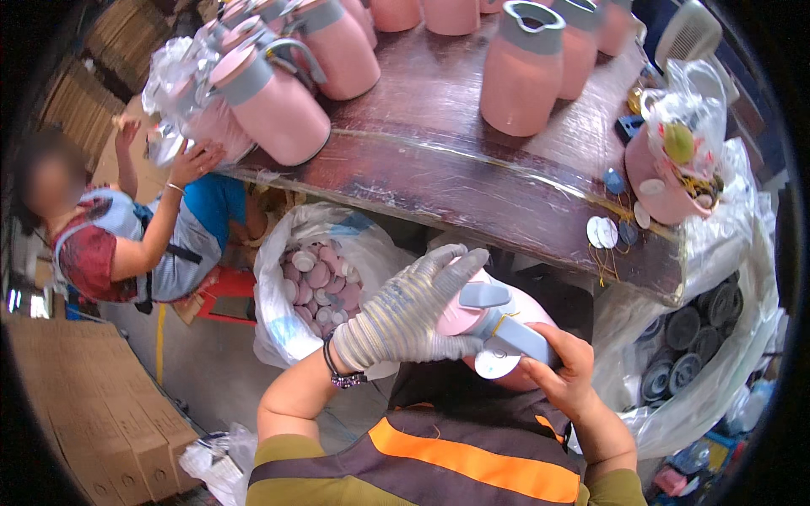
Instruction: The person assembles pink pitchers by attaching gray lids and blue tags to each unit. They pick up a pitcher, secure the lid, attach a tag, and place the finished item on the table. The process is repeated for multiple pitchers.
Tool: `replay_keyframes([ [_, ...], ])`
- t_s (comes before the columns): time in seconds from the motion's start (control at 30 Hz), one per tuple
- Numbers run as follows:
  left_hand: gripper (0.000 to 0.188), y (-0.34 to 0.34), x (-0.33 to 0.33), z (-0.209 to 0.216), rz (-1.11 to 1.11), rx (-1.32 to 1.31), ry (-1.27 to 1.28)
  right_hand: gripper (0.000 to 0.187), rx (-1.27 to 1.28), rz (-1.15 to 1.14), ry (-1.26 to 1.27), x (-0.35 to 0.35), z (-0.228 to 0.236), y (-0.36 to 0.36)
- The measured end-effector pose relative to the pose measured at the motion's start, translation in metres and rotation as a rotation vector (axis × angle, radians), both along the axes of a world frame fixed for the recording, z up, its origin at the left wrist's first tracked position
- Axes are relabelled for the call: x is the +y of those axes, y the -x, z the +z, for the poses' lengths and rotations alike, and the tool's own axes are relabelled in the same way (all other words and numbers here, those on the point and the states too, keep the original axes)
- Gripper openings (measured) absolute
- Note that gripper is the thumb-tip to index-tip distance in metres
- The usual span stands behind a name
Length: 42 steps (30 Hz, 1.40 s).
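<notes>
A pink thermos jug [530, 309] with grey trim is held tilted in front of my body. My left hand [396, 316], in a striped knit work glove, wraps over the jug's pink lid [457, 320], fingers closed round its far side. My bare right hand [567, 368] grips the grey handle [525, 340] between thumb and fingers. From the handle, on a thin yellow string, hangs a round white tag [497, 363]. The jug's lower body is partly hidden behind my hands and the handle.
Several pink jugs [523, 76] stand on the dark wooden table [405, 181]. Round tags [602, 232] lie at its right edge. Below are a bag of pink lids [321, 278] and a bag of dark round parts [683, 337]. A co-worker [126, 228] sits left, near cardboard boxes [93, 405].
</notes>
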<state>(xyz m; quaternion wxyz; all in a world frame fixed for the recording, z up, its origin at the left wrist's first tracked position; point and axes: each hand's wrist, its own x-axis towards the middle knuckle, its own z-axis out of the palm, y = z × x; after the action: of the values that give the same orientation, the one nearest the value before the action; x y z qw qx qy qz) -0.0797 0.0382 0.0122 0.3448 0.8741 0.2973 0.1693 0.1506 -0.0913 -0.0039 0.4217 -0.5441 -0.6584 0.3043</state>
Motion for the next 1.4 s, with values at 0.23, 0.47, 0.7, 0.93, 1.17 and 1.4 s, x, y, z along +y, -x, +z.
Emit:
replay_keyframes([
  [0.23, 0.080, -0.019, -0.002, 0.021, -0.287, -0.193, -0.006, 0.044, 0.300, 0.125, 0.139, 0.002, 0.000, -0.049],
  [0.47, 0.068, -0.025, -0.005, 0.018, -0.040, -0.191, 0.279, 0.044, -0.044, 0.046, -0.099, 0.011, 0.009, -0.043],
  [0.7, 0.052, -0.023, -0.005, 0.013, 0.082, -0.224, 0.199, 0.050, -0.024, -0.001, -0.189, 0.009, 0.004, -0.037],
  [0.93, 0.070, -0.011, -0.008, 0.005, 0.149, -0.810, 0.681, 0.047, 0.382, -0.044, -0.049, -0.001, 0.016, -0.037],
  [1.17, 0.079, -0.025, -0.001, 0.007, 0.185, -0.858, 0.563, 0.048, 0.253, -0.025, -0.181, 0.005, 0.016, -0.016],
  [1.4, 0.073, -0.024, 0.017, 0.003, 0.154, -0.546, 0.201, 0.049, 0.120, -0.060, -0.154, 0.012, 0.018, -0.013],
])
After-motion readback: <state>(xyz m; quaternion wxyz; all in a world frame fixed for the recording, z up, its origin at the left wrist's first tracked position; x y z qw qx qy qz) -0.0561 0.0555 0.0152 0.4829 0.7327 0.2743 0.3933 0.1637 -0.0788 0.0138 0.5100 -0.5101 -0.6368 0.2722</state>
